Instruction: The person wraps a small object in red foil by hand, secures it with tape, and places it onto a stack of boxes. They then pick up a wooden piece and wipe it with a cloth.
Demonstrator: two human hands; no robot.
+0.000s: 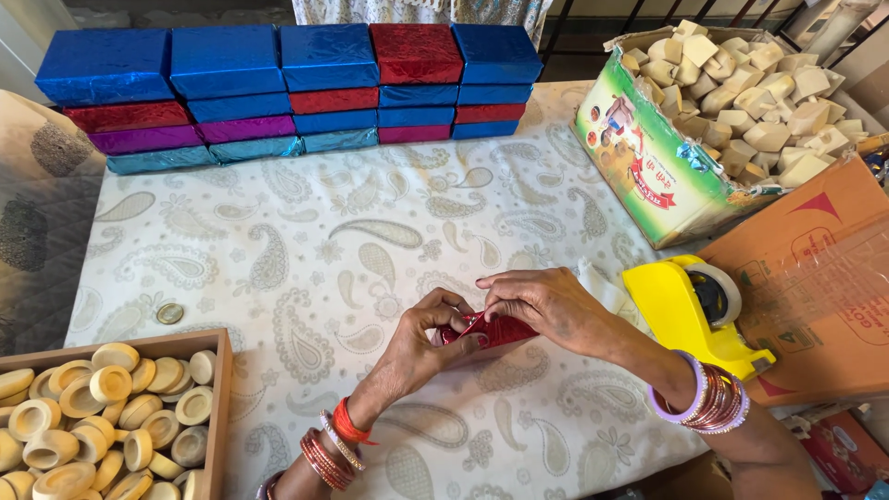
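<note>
Red foil-wrapped box (491,330) near the surface's (370,231) front edge, pinched by left hand (421,347) and right hand (546,306), yellow tape dispenser (690,310) beside the right edge.

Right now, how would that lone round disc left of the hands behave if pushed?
The round disc lies flat on the paisley cloth, so it would probably slide, dragging on fabric. It looks small and light. Tipped on edge, it could roll.

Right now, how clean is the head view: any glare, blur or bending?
Head view: sharp and evenly daylit; glare streaks the blue foil boxes; soft shadow under both hands around the red foil packet; wide-angle bending at the edges, seen in the wooden tray.
</note>
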